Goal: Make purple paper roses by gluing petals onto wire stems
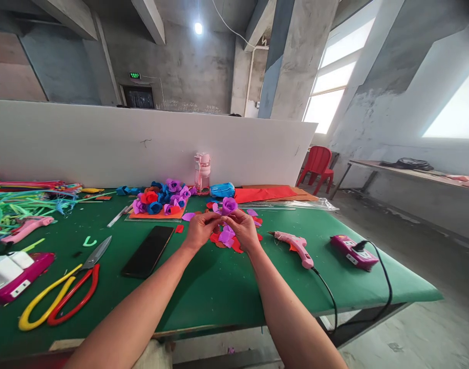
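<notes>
A purple paper flower (229, 205) stands upright just above my fingertips, over the middle of the green table. My left hand (202, 228) is pinched at the flower's base from the left. From the right, my right hand (241, 227) closes its fingers on the base of the same flower. The two sets of fingertips nearly meet. Loose purple petals (227, 237) and red petals (236, 245) lie under and around my hands. Behind to the left sits a cluster of finished purple, red and blue flowers (163, 196).
Scissors (91, 261) and a black phone (148, 251) lie left; a pink glue gun (296, 247) and corded power strip (353, 251) lie right. A pink bottle (203, 174) and blue packet (222, 190) stand behind. Colored stems (23, 205) fill the far left.
</notes>
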A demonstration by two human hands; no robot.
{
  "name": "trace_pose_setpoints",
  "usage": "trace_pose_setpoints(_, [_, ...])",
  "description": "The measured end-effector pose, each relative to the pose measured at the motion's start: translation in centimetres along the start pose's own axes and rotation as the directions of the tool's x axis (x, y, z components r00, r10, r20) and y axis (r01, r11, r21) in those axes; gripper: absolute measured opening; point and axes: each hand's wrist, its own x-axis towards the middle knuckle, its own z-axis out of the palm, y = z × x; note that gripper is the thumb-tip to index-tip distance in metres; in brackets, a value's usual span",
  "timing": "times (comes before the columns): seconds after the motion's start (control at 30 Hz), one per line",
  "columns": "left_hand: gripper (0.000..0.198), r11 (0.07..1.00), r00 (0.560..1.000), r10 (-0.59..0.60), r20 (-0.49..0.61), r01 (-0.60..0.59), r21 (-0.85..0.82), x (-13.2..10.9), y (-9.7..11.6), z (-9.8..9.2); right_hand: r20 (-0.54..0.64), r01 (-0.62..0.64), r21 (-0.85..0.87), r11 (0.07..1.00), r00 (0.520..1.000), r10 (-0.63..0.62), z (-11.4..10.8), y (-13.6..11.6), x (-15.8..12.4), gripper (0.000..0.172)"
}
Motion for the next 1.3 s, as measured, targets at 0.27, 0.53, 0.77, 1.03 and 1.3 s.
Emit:
trace_pose_setpoints(0.27, [0.014,0.998,0.999,0.035,-0.002,-0.035,0.047,-0.1,-0.3,0.0,-0.044,0.055,-0.111,0.992,0.997,-0.061,-0.2,0.9,0.1,0.014])
trace_pose_setpoints(0.53, [0.014,0.997,0.996,0.060,-0.064,-0.056,0.060,0.3,-1.0,-0.6,0.040,0.173,-0.271,0.947,0.985,-0.168,0.1,-0.2,-0.2,0.029])
trace_pose_setpoints(0.77, [0.014,0.999,0.990,0.037,-0.133,-0.032,0.040,0.6,-1.5,-1.0,-0.111,0.102,-0.168,0.981,0.986,-0.122,-0.4,-0.1,0.1,0.019])
trace_pose_setpoints(1.03, [0.023,1.000,0.995,-0.005,-0.100,0.004,-0.008,0.3,-0.2,-0.6,-0.156,0.026,-0.101,0.995,0.987,-0.042,-0.2,0.4,0.2,0.036])
trace_pose_setpoints(1.3, [0.019,0.990,0.997,0.079,-0.018,-0.077,0.122,0.0,-0.6,-0.1,-0.049,0.021,-0.005,1.000,0.999,-0.022,0.4,0.5,0.1,0.030])
